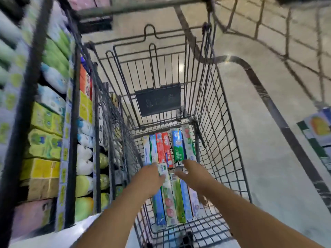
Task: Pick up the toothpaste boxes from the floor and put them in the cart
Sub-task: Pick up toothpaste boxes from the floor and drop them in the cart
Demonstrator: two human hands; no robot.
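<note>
I have both hands down inside wire cart [220,122]; left hand [150,173] fingers resting on pale green toothpaste box [165,190], long axis running away from me; right hand [192,171] spread, holding nothing, just beside; beyond, DARLIE box [179,151] row on cart floor; shelf [48,133] left of cart.

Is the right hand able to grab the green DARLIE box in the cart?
Probably yes. The right hand hovers inside the wire shopping cart, just before the green DARLIE toothpaste box, with nothing lying over it.
</note>
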